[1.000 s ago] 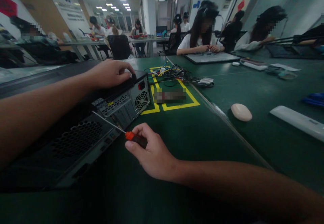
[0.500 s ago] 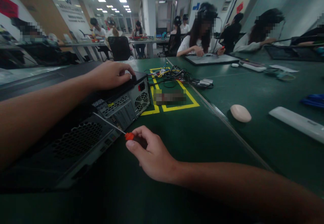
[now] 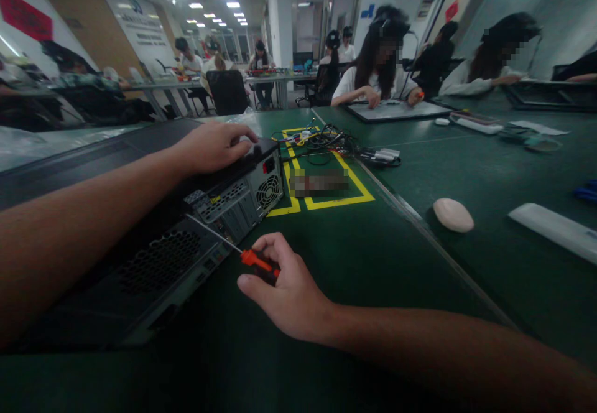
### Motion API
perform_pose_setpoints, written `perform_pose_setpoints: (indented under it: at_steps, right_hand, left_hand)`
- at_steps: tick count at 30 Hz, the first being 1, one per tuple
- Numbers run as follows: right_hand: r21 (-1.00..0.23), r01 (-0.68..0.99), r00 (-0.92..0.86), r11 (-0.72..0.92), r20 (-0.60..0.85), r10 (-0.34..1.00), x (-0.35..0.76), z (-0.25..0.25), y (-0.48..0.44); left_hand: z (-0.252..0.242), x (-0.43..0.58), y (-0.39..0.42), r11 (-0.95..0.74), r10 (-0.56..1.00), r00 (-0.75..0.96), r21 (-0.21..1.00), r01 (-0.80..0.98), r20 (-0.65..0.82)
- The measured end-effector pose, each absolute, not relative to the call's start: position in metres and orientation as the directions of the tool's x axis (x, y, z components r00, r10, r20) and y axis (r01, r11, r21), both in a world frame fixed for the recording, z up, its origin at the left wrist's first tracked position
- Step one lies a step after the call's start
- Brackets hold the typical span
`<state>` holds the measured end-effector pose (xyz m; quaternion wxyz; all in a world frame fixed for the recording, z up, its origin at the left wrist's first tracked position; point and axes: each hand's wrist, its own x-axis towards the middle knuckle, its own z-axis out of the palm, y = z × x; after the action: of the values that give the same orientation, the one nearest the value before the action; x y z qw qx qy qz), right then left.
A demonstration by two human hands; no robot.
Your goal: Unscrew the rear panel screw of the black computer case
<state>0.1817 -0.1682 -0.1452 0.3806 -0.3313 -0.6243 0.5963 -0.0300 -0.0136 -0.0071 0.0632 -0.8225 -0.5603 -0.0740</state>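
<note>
A black desktop computer case (image 3: 153, 132) lies on its side at the left, its metal rear panel with vents, slots and a fan grille turned toward me. My left hand (image 3: 217, 144) rests on top of the case near the rear corner, fingers loosely bent and thumb apart, holding nothing. In my right hand (image 3: 293, 288) is an orange-and-black screwdriver (image 3: 255, 259), its handle against the fingers with the thumb off it. The thin shaft points up and left, and its tip meets the rear panel's edge. Whether the tip sits in a screw is too small to tell.
Beyond the case lies a tangle of cables (image 3: 333, 139), near yellow tape (image 3: 342, 201) on the green table (image 3: 373, 264). A pale mouse (image 3: 453, 214) and a white bar-shaped object (image 3: 555, 229) are at the right. Across the table, a person (image 3: 380, 83) works at a flat panel (image 3: 396, 111).
My right thumb has come off the screwdriver handle, so more of its orange grip shows. My left hand stays on the case. The whole view has shifted slightly.
</note>
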Motion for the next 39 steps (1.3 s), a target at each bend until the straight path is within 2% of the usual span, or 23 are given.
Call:
perform_pose_setpoints:
  at_steps: [5,10,13,22,27,39]
  right_hand:
    - [-0.995,-0.056,-0.466,0.083,0.100,0.879,0.181,-0.145,-0.166]
    - [-0.995,-0.049,-0.464,0.089,0.102,0.880,0.182,-0.147,-0.167]
    - [-0.995,-0.043,-0.464,0.088,0.098,0.880,0.183,-0.147,-0.169]
    - [-0.991,-0.022,-0.437,0.131,0.127,0.890,0.184,-0.150,-0.171]
    - [-0.982,-0.070,-0.427,0.173,0.187,0.885,0.181,-0.156,-0.170]
    - [-0.974,-0.032,-0.406,0.226,0.220,0.887,0.178,-0.159,-0.166]
  left_hand:
    - [-0.006,-0.028,-0.011,-0.324,0.927,0.319,-0.007,0.946,0.198]
    - [-0.009,-0.023,-0.008,-0.506,0.850,0.493,0.021,0.863,0.186]
    - [-0.013,-0.024,-0.005,-0.556,0.821,0.545,0.025,0.831,0.174]
    - [-0.015,-0.027,-0.003,-0.507,0.862,0.500,0.133,0.852,0.086]
    - [-0.011,-0.021,-0.010,-0.522,0.852,0.518,0.051,0.851,0.072]
    - [0.003,-0.005,-0.014,-0.509,0.849,0.528,-0.284,0.813,-0.011]
